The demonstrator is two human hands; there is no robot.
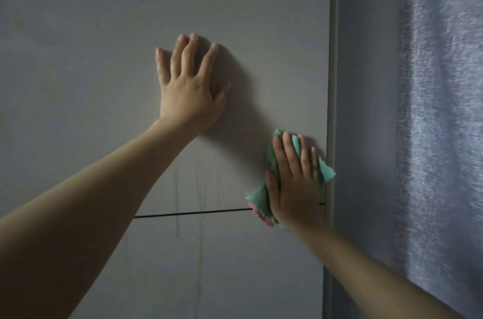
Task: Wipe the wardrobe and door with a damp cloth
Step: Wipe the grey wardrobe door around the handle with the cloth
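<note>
A flat grey wardrobe panel (104,44) fills most of the view. My left hand (189,88) lies flat against it with fingers spread, holding nothing. Lower and to the right, my right hand (295,183) presses a green cloth with a pink edge (261,201) against the panel, close to its right edge. The cloth sticks out above the fingertips, at the right of the hand and below the thumb. A thin dark horizontal seam (193,212) crosses the panel at the level of my right wrist. Faint vertical drip streaks (200,201) run down the panel near the seam.
A pale vertical edge strip (331,83) ends the panel on the right. Beyond it comes a grey-blue wall band (366,83), then a bluish curtain (444,109) hanging at the far right.
</note>
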